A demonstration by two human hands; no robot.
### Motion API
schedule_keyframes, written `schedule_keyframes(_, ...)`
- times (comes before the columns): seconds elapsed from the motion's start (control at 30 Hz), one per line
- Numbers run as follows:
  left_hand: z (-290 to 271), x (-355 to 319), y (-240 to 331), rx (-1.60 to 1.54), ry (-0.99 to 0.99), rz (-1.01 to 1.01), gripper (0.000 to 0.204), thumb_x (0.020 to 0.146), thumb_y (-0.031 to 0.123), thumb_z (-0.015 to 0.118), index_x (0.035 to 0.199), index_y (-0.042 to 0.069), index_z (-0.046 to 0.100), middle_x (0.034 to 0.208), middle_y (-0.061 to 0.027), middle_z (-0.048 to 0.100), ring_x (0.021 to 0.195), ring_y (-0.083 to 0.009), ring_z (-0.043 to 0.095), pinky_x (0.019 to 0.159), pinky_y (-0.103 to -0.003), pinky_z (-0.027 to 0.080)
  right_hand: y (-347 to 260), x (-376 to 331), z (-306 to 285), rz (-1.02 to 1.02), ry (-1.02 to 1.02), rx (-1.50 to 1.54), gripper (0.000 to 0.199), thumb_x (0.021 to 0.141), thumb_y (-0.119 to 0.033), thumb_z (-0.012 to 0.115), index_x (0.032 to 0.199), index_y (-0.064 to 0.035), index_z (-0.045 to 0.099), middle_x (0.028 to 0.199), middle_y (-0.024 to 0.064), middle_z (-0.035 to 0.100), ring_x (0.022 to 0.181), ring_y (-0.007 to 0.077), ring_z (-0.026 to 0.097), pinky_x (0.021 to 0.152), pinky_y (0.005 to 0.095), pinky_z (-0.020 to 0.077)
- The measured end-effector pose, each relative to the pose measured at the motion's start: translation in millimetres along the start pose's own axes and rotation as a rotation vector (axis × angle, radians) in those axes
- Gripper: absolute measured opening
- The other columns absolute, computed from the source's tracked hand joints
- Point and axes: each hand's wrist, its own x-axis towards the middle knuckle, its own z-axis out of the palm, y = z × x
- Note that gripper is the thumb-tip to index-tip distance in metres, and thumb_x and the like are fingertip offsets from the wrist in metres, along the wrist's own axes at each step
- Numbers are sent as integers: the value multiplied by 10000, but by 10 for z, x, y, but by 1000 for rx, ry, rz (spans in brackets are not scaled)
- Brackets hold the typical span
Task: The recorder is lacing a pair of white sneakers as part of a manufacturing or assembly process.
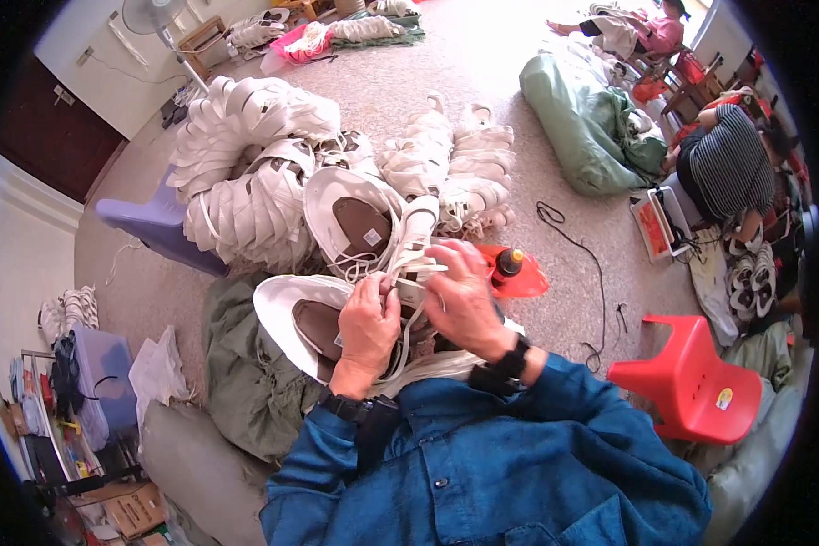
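Note:
A pale shoelace (417, 267) runs between my two hands, over the tongue of a white shoe upper. My left hand (369, 320) is closed, pinching the lace between thumb and fingers. Slightly higher, my right hand (469, 296) has its fingers bent around a loop of lace. Beside my left hand lies a white shoe upper (273, 296) with a brown inside, partly covered by that hand. Just beyond it rests another white upper (323, 196) with a brown lining and a small white label. My hands hide part of the lacing.
Stacked white uppers (246, 214) rise by a purple chair (155, 218). An orange bag (528, 278) with a dark bottle (508, 264) lies right of my hands. A red stool (701, 382) stands at right; a black cord (578, 246) crosses the floor. A person in stripes (733, 164) works farther off.

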Motion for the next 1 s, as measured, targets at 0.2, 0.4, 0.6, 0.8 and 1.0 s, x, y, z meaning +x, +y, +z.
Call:
schedule_keyframes(0.2,5,-3,-45,-68,1,-30,209,863,62,642,1061,25,585,887,-146,647,811,-331,657,719,-424,528,1237,-985,-1068,302,-54,-197,99,747,-47,668,799,-39,584,1029,121,655,1055,338,590,954,461,430)
schedule_keyframes(0.4,-10,8,-59,23,7,15,371,867,56,652,1222,48,546,829,-122,670,659,-254,667,606,-381,533,1638,-1601,-1209,440,-139,-348,48,779,-49,602,821,-35,584,870,160,627,908,358,608,810,477,451)
schedule_keyframes(0.6,-61,26,57,10,-77,-97,417,862,63,642,1263,54,530,865,-135,682,774,-337,676,673,-429,536,1964,-1647,-817,624,-52,-337,101,819,-93,577,786,-1,601,767,223,611,744,412,618,667,487,485)
schedule_keyframes(0.8,-55,44,60,61,-110,-47,369,855,42,625,1218,14,568,958,-171,657,847,-328,666,727,-432,532,2088,-1652,-839,790,-199,-207,158,837,-160,627,866,-5,629,790,197,623,776,360,636,676,438,495)
schedule_keyframes(1.0,-34,59,109,174,-42,98,336,837,38,653,1167,2,600,968,-135,620,802,-277,625,709,-382,511,1229,-856,-490,290,17,-25,234,839,-118,651,1049,-19,622,1014,175,666,968,348,640,883,443,487)
